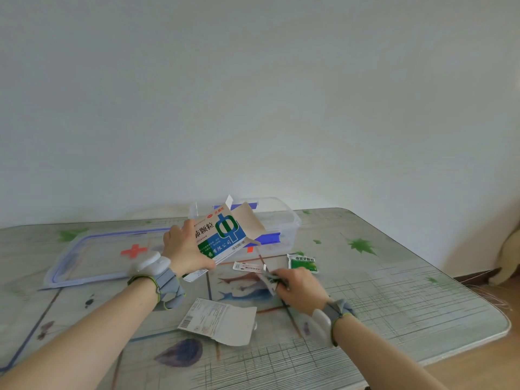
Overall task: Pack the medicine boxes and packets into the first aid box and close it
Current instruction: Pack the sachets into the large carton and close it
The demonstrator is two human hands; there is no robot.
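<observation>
My left hand holds a white, blue and green medicine box tilted above the table, its end flap open toward the clear first aid box behind it. My right hand is closed on a small packet low over the table. A white and red packet and a green packet lie just beyond my right hand. The first aid box's clear lid, blue-rimmed with a red cross, lies flat at the left. A flat white medicine box lies near me.
The table has a patterned cover with leaves and fish; its right edge and rounded corner are close to my right arm. A white wall stands behind the table. Blue latches show on the first aid box.
</observation>
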